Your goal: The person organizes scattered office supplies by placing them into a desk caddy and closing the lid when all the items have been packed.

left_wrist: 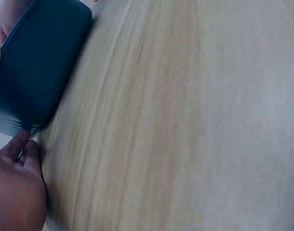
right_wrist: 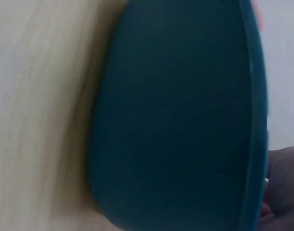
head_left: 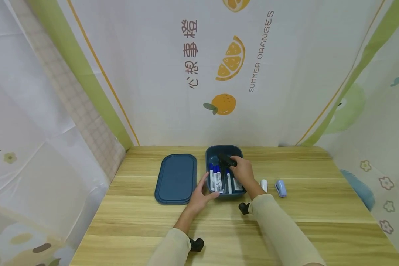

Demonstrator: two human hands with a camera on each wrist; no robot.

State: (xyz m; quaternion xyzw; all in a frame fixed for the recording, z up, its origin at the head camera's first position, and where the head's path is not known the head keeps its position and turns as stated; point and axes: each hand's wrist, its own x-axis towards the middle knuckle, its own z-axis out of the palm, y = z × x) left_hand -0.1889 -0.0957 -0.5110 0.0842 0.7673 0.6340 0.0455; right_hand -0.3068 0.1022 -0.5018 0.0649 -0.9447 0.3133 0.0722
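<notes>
Backdrop (head_left: 153, 92) reads "SUMMER ORANGES"; right hand (head_left: 244, 170) pinches black object (head_left: 224, 159), left hand (head_left: 198, 199), fingers apart, touches blue box (left_wrist: 41, 62).

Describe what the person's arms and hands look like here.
The left sleeve and right sleeve are plain pale cream and stop short of the hands. The left hand and right hand wear no gloves. A small, rounded black device pokes out near each sleeve's end. I can make out no cables or markings.

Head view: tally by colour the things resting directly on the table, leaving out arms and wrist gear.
Dark blue: 2 (box, lid)
Light blue: 1 (apparently a stapler)
White: 1 (partly hidden item)
Total: 4
</notes>
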